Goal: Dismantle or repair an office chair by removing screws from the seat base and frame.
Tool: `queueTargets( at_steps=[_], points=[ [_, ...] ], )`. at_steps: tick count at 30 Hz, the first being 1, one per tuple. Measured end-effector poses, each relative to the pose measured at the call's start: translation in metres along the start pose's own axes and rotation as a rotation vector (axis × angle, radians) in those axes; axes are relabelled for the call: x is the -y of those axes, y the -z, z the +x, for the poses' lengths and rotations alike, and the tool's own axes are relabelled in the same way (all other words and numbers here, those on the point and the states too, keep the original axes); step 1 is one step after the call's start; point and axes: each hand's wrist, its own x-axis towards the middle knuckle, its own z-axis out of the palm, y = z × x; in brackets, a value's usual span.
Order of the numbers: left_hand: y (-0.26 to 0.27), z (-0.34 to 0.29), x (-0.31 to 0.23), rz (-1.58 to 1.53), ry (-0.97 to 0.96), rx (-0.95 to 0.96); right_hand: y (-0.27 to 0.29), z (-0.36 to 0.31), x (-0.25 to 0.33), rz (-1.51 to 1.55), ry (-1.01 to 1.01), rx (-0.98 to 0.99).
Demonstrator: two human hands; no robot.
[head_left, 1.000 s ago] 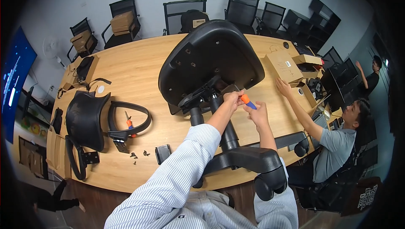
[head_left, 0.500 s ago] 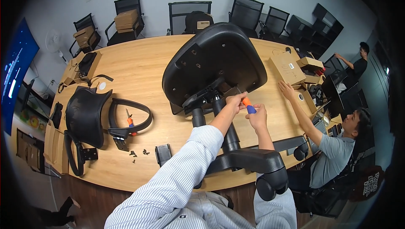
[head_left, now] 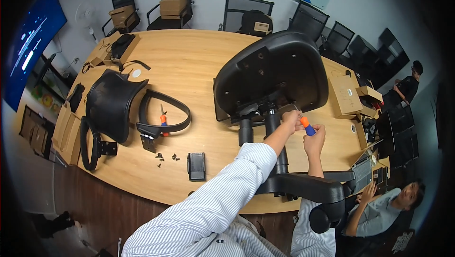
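Observation:
A black office chair seat [head_left: 270, 74] is tipped up on the table with its underside toward me, on its gas lift [head_left: 280, 155] and wheeled base [head_left: 303, 184]. My right hand [head_left: 314, 142] is closed around the blue handle end of an orange-and-blue screwdriver [head_left: 308, 126]. Its shaft points up to the seat's underside near the lower right edge. My left hand [head_left: 291, 120] pinches at the shaft, just ahead of the orange part; the tip and any screw there are too small to make out.
Left on the wooden table [head_left: 189, 63] lie a black backrest [head_left: 110, 105], a loop armrest [head_left: 182, 123] with another screwdriver [head_left: 163, 119] inside, a second armrest [head_left: 89, 143], several screws [head_left: 175, 157] and a black plastic part [head_left: 196, 166]. A cardboard box [head_left: 345, 96] and a seated person [head_left: 379, 207] are at right.
The view has swung, so the table and chair sit farther right. Both my hands stay at the screwdriver by the seat. The seated person's arm has come back from the cardboard box.

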Motion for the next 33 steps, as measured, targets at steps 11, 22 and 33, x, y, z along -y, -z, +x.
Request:
queueTargets(
  at_steps=[11, 22, 33],
  points=[
    [0.009, -0.004, -0.006, -0.018, -0.082, -0.071, 0.024, -0.008, 0.034, 0.522, -0.686, 0.349],
    [0.006, 0.001, -0.005, -0.046, 0.074, -0.025, 0.001, -0.007, 0.017, 0.044, -0.103, 0.024],
    [0.011, 0.006, -0.004, -0.148, 0.067, 0.111, 0.027, -0.004, 0.022, 0.840, -0.745, 0.524]
  ],
)
